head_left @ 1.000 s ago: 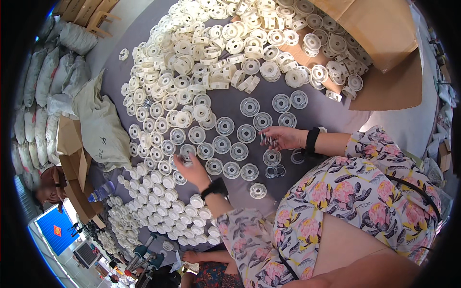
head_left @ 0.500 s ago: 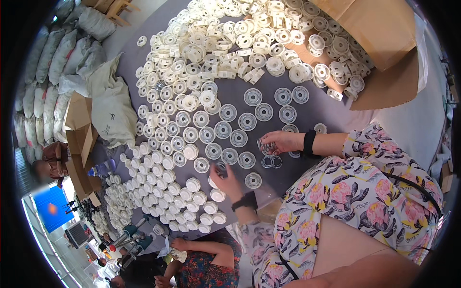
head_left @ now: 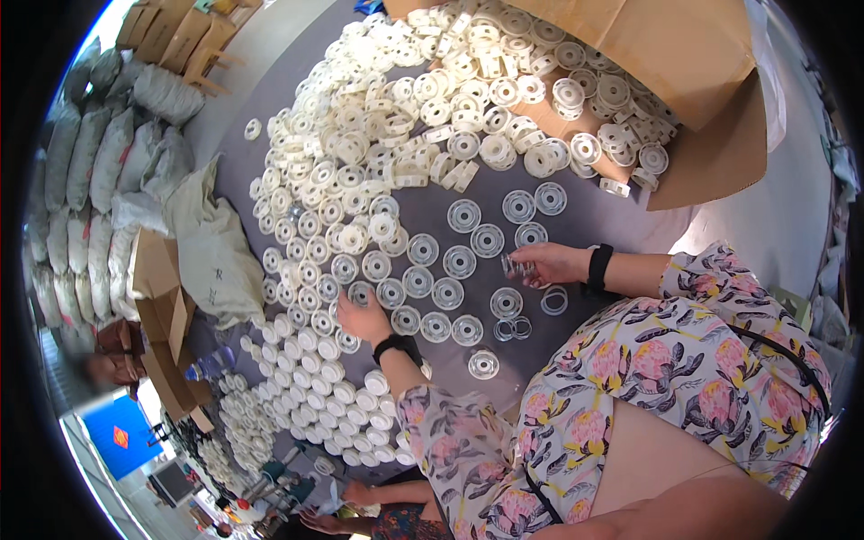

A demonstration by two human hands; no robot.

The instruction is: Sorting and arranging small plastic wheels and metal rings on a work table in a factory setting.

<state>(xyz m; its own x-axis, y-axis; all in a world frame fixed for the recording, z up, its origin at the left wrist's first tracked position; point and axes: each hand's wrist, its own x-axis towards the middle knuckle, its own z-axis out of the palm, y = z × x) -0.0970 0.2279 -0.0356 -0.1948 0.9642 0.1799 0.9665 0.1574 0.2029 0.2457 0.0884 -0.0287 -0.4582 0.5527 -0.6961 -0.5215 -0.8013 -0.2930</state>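
Observation:
My left hand (head_left: 363, 321) reaches over the rows of white round parts, with its fingers closed at the edge of one round white part (head_left: 360, 293); whether a ring is under the fingers cannot be made out. My right hand (head_left: 551, 264) is closed on several thin shiny rings (head_left: 517, 267), held above the table. Just below it lie a larger loose ring (head_left: 553, 300) and a pair of smaller rings (head_left: 513, 329). Between my hands, spread flat, are several white round parts with shiny ring-like faces (head_left: 447, 293). Another such part (head_left: 483, 364) lies near my body.
A heap of white round parts (head_left: 360, 135) covers the far table, beside an open cardboard box (head_left: 711, 162) at the far right. White capped pieces (head_left: 324, 387) stand in rows at the near left. Sacks (head_left: 81, 189) are stacked at left. Another person's hands (head_left: 346, 504) work at the lower edge.
My left hand has moved farther away and left, from near the capped pieces onto the ringed parts. The right hand still holds rings. The view has shifted slightly.

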